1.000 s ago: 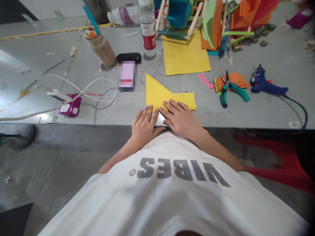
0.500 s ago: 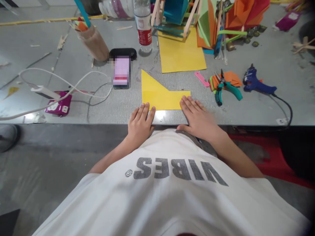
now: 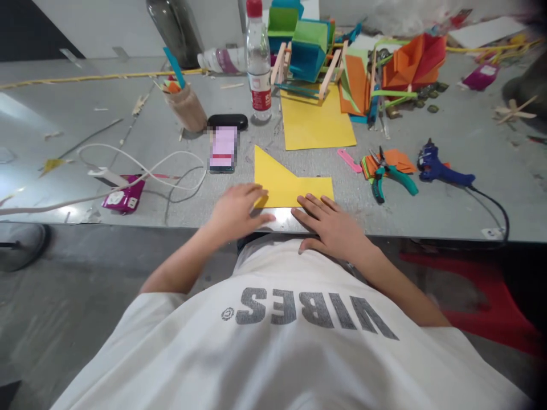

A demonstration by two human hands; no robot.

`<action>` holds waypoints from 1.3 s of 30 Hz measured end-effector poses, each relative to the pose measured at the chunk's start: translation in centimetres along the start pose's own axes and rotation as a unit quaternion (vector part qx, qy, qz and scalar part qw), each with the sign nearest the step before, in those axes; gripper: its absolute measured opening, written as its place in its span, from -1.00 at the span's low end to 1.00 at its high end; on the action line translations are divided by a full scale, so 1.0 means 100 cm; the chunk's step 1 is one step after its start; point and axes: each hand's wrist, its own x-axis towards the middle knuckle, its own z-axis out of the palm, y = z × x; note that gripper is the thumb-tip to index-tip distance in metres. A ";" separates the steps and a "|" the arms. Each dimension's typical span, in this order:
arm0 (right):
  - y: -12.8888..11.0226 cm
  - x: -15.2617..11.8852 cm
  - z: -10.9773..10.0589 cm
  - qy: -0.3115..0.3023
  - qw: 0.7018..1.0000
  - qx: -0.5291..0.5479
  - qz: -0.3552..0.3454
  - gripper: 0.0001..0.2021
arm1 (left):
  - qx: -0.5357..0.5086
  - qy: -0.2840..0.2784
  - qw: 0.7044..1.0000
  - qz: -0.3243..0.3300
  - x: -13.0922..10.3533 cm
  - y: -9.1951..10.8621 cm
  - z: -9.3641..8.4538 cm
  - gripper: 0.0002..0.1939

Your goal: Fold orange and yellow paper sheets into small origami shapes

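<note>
A folded sheet of yellow paper (image 3: 285, 185) lies flat near the table's front edge, its left part rising to a tall point and its right part a low strip. My left hand (image 3: 239, 210) is at the paper's lower left corner, fingers apart and slightly bent, fingertips over its edge. My right hand (image 3: 329, 222) rests with spread fingers on the paper's lower right edge. Neither hand grips anything. Behind the folded piece is a larger yellow sheet (image 3: 318, 128).
Right of the paper are a pink cutter (image 3: 349, 161), teal-handled pliers (image 3: 391, 176) on orange paper pieces and a blue glue gun (image 3: 444, 165) with its cord. To the left are a phone (image 3: 223, 151), white cable and purple socket block (image 3: 123, 195). A bottle (image 3: 258, 74) stands behind.
My left hand has shifted left and turned towards the paper's lower left corner. My right hand has slid left along the lower edge. The camera view has tilted up.
</note>
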 end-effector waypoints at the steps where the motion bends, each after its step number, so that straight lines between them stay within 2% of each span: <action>1: 0.000 0.000 0.000 0.003 1.000 -0.001 0.002 0.05 | -0.012 0.018 1.000 -0.017 0.015 -0.018 -0.013 -0.29; 3: 0.000 -0.001 0.001 0.008 1.000 -0.002 0.008 0.09 | -0.007 0.082 0.994 -0.070 0.046 -0.058 -0.034 -0.32; 5: -0.001 -0.002 0.001 0.009 1.000 -0.002 0.020 0.13 | 0.015 0.117 0.986 -0.122 0.073 -0.099 -0.046 -0.32; 7: -0.003 -0.001 0.001 0.004 1.000 -0.001 0.031 0.13 | 0.027 0.122 0.980 -0.156 0.093 -0.131 -0.047 -0.28; 9: -0.005 0.000 0.000 -0.004 0.999 -0.003 0.039 0.09 | 0.029 0.098 0.979 -0.178 0.103 -0.151 -0.043 -0.26; 12: -0.007 0.001 -0.003 -0.009 0.999 -0.007 0.043 0.05 | 0.023 0.063 0.979 -0.193 0.105 -0.161 -0.038 -0.25; 18: -0.011 0.002 -0.007 -0.007 0.998 -0.015 0.052 -0.08 | 0.007 0.097 0.979 -0.179 0.101 -0.163 -0.039 -0.17; 21: -0.013 0.002 -0.008 -0.005 0.998 -0.013 0.063 -0.12 | -0.003 0.092 0.980 -0.178 0.101 -0.169 -0.035 0.11; 24: -0.014 0.003 -0.009 -0.004 0.998 -0.010 0.067 -0.14 | -0.033 0.113 0.981 -0.155 0.101 -0.177 -0.028 0.36; 26: -0.014 0.003 -0.009 -0.003 0.998 -0.007 0.067 -0.16 | -0.048 0.130 0.979 -0.148 0.101 -0.182 -0.024 0.35; 28: -0.014 0.002 -0.009 0.000 0.998 -0.003 0.069 -0.18 | -0.050 0.138 0.978 -0.149 0.102 -0.185 -0.022 0.24; 31: -0.013 0.002 -0.008 0.001 0.998 -0.001 0.069 -0.19 | -0.046 0.126 0.979 -0.156 0.103 -0.184 -0.026 0.10; 34: -0.013 0.002 -0.007 -0.001 0.998 -0.006 0.064 -0.17 | -0.034 0.125 0.980 -0.151 0.099 -0.165 -0.036 0.13; 36: -0.013 0.002 -0.008 0.000 0.998 -0.009 0.060 -0.16 | -0.025 0.128 0.984 -0.123 0.088 -0.135 -0.040 0.08; 39: -0.014 0.002 -0.008 0.010 0.998 -0.013 0.057 -0.17 | 0.008 0.080 0.997 -0.003 0.056 -0.068 -0.032 -0.28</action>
